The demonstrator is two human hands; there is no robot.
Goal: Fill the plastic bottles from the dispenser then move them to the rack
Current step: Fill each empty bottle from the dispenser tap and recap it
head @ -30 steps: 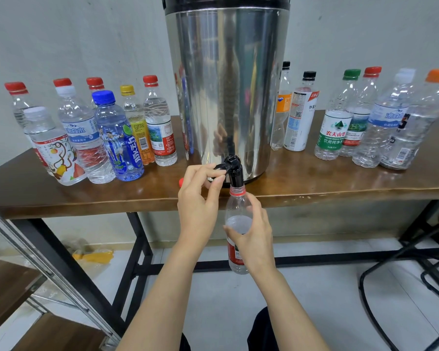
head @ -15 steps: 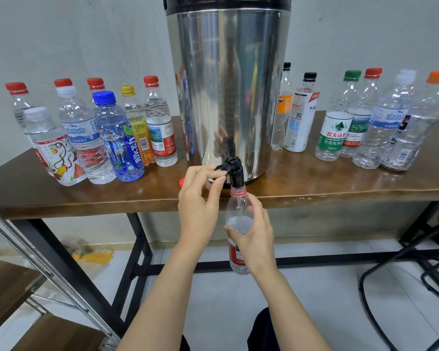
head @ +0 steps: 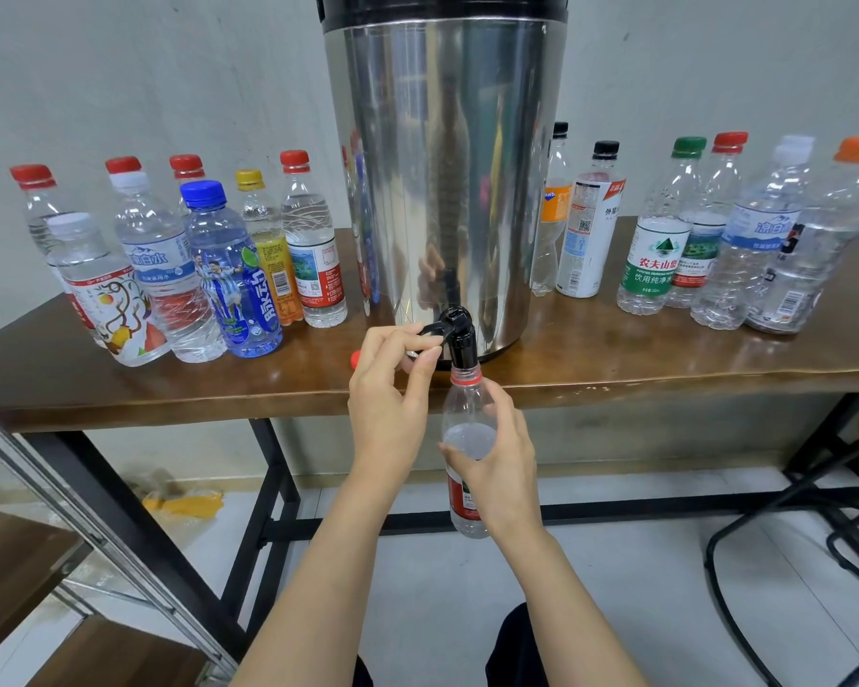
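setting: plain workroom | shown by: bare grey wall, wooden table on black metal frame, steel dispenser, tiled floor

Single cam, head-worn, wide-angle. Faces fwd and down at front edge of the surface; dispenser centred, close. Left hand and right hand near, mid-frame. Wall behind, floor below.

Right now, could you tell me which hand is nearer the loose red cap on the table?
Left. The left hand pinches the tap lever, just beside the red cap; the right hand grips the bottle under the tap, farther right and below the table edge.
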